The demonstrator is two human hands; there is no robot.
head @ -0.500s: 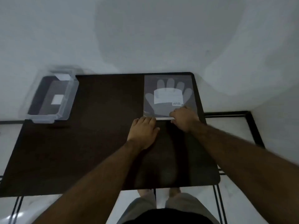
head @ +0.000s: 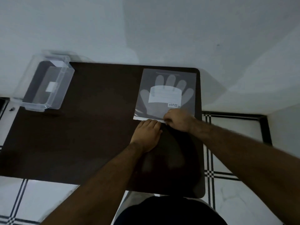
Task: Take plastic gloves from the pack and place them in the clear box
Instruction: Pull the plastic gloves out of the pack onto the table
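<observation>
The right hand (head: pixel 177 119) was curled with its fingertips pinching the near white edge strip of the glove pack (head: pixel 167 93), while the left hand (head: pixel 148 133) lay flat, fingers together, pressing down just beside that edge. The pack lay flat at the far right of the dark table (head: pixel 90 127), well apart from the clear box (head: pixel 43 85) at the far left corner. The thin film gloves would likely be light, limp and slippery, best pinched near the cuff. Whether the pack's mouth was open could not be made out in the dim light.
</observation>
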